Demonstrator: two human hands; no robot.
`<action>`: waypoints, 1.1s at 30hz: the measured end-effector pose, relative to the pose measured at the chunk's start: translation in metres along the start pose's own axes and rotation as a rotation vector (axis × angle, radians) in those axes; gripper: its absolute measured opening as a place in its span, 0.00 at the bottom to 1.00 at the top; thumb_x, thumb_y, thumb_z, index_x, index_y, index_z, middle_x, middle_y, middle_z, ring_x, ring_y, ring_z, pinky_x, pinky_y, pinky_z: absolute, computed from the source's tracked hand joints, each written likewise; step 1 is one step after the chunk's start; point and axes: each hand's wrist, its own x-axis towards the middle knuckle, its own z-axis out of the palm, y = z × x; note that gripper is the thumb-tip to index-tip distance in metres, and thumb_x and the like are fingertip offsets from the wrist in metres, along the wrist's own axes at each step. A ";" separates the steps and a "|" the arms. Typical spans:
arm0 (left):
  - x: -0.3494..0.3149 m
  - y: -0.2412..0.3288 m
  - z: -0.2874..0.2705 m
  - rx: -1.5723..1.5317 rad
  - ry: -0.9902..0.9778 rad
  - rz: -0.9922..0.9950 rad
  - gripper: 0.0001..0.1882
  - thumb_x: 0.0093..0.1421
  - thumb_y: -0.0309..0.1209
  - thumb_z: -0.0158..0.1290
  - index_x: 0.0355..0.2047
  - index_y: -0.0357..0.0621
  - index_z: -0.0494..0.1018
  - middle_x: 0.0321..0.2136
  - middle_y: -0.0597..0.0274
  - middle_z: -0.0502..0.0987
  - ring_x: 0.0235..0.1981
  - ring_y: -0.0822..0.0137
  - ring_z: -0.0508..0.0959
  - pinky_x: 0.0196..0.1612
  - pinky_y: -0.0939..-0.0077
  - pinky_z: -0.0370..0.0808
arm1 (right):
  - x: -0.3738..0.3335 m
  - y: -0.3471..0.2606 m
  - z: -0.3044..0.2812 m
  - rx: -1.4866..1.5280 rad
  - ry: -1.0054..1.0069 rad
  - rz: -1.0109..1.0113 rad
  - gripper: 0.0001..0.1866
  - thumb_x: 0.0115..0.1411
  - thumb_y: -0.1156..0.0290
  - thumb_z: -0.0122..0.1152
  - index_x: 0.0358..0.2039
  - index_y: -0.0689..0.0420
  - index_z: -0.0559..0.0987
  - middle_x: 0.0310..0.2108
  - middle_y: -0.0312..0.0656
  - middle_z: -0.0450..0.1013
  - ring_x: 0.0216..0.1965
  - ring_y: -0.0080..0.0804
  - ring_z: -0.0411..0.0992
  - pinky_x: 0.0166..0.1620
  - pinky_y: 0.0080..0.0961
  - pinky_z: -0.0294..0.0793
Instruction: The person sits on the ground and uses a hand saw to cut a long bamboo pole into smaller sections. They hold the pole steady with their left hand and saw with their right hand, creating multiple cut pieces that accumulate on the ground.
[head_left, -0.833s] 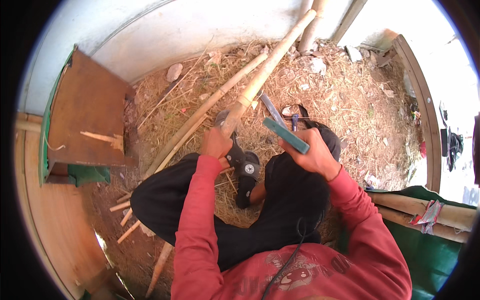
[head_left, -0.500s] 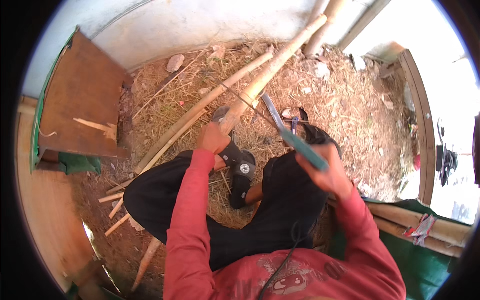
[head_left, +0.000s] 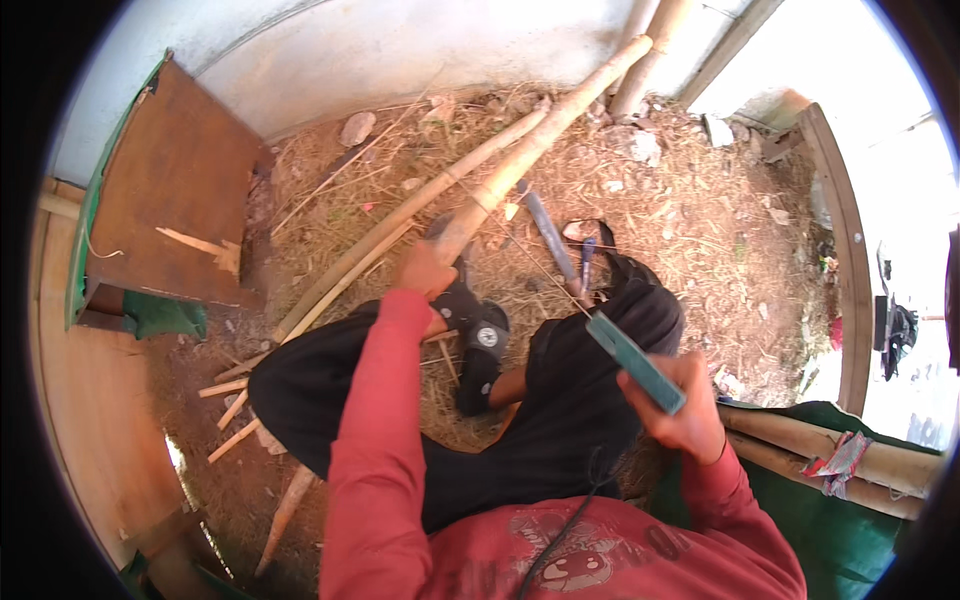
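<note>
My left hand (head_left: 425, 270) is closed round the near end of a pale bamboo pole (head_left: 545, 135), which slopes up and away to the right toward the wall. In my right hand (head_left: 685, 400) is the green handle of a hand saw (head_left: 640, 365), held over my right thigh. Its thin blade appears edge-on, running toward the pole; I cannot tell whether it touches. Between my feet and the pole lies a long dark blade (head_left: 545, 230) with a brownish handle end. My sandalled foot (head_left: 488, 338) is just below my left hand.
More bamboo poles (head_left: 390, 225) lie to the left on straw-strewn ground. A brown wooden panel (head_left: 175, 190) stands at far left. A slim dark-blue tool (head_left: 587, 258) lies near my right knee. Beyond are stones (head_left: 357, 128) and a wall (head_left: 400, 55); a wooden post (head_left: 838, 250) stands right.
My right hand has drawn back down and right, bringing the saw with it. My left hand keeps its hold on the pole.
</note>
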 end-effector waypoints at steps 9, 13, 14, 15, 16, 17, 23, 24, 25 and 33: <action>-0.005 0.012 0.000 0.005 0.062 0.006 0.20 0.44 0.33 0.58 0.36 0.31 0.80 0.34 0.32 0.79 0.39 0.39 0.80 0.44 0.55 0.78 | 0.011 0.026 0.020 0.040 0.099 -0.088 0.11 0.56 0.75 0.61 0.18 0.61 0.75 0.11 0.44 0.64 0.11 0.29 0.65 0.19 0.28 0.61; 0.006 -0.003 0.006 -0.074 -0.078 -0.045 0.19 0.45 0.32 0.57 0.36 0.32 0.80 0.36 0.33 0.79 0.41 0.39 0.80 0.46 0.55 0.77 | 0.041 0.041 0.052 -0.017 0.000 -0.241 0.14 0.57 0.73 0.63 0.17 0.62 0.73 0.10 0.40 0.61 0.12 0.23 0.62 0.19 0.29 0.60; -0.002 0.002 0.004 -0.064 -0.040 -0.034 0.18 0.45 0.32 0.56 0.36 0.32 0.80 0.36 0.33 0.79 0.41 0.38 0.80 0.46 0.54 0.77 | 0.029 0.034 0.035 0.099 0.017 -0.019 0.16 0.56 0.73 0.64 0.16 0.62 0.71 0.10 0.39 0.59 0.11 0.25 0.59 0.18 0.30 0.58; -0.012 0.007 0.004 -0.048 -0.021 -0.021 0.18 0.46 0.31 0.56 0.36 0.32 0.80 0.36 0.33 0.79 0.41 0.38 0.79 0.46 0.53 0.77 | 0.003 0.048 0.025 0.060 0.076 -0.054 0.16 0.57 0.74 0.63 0.15 0.61 0.69 0.10 0.39 0.58 0.12 0.24 0.56 0.18 0.30 0.56; -0.011 0.008 0.001 -0.052 -0.019 -0.044 0.19 0.45 0.32 0.57 0.36 0.31 0.79 0.35 0.32 0.79 0.41 0.39 0.80 0.46 0.54 0.77 | 0.004 0.045 0.018 0.043 0.019 -0.031 0.13 0.56 0.74 0.63 0.17 0.61 0.72 0.10 0.41 0.60 0.12 0.27 0.59 0.19 0.30 0.58; -0.008 0.009 0.003 -0.061 -0.036 -0.057 0.21 0.44 0.33 0.59 0.37 0.30 0.78 0.35 0.31 0.79 0.41 0.39 0.80 0.46 0.55 0.77 | 0.001 0.031 0.006 0.017 -0.032 0.011 0.11 0.55 0.75 0.63 0.18 0.61 0.74 0.11 0.44 0.62 0.12 0.30 0.63 0.19 0.30 0.61; -0.016 0.005 0.004 -0.068 -0.125 0.006 0.23 0.43 0.35 0.62 0.37 0.29 0.78 0.34 0.31 0.79 0.42 0.40 0.80 0.46 0.55 0.77 | -0.009 0.032 0.017 -0.021 -0.009 -0.005 0.10 0.54 0.76 0.64 0.17 0.61 0.75 0.11 0.46 0.64 0.11 0.37 0.68 0.19 0.29 0.64; -0.024 0.002 0.002 -0.086 -0.111 0.017 0.23 0.43 0.35 0.62 0.37 0.29 0.78 0.34 0.31 0.79 0.42 0.40 0.80 0.46 0.55 0.77 | -0.016 0.034 0.016 -0.030 -0.061 -0.039 0.11 0.54 0.76 0.64 0.17 0.61 0.74 0.11 0.46 0.64 0.11 0.38 0.68 0.19 0.29 0.64; -0.011 -0.001 0.008 -0.049 -0.128 -0.056 0.24 0.42 0.35 0.62 0.37 0.29 0.78 0.34 0.32 0.79 0.41 0.40 0.80 0.46 0.55 0.77 | -0.018 0.034 0.009 0.001 -0.061 -0.013 0.11 0.54 0.77 0.63 0.17 0.61 0.74 0.11 0.46 0.65 0.12 0.41 0.70 0.19 0.30 0.65; 0.000 0.012 -0.001 -0.109 -0.088 -0.007 0.22 0.43 0.35 0.62 0.36 0.29 0.78 0.34 0.32 0.79 0.39 0.41 0.81 0.43 0.56 0.77 | 0.040 0.055 0.045 0.045 0.044 -0.143 0.16 0.57 0.72 0.63 0.16 0.62 0.70 0.11 0.43 0.59 0.11 0.23 0.57 0.17 0.28 0.57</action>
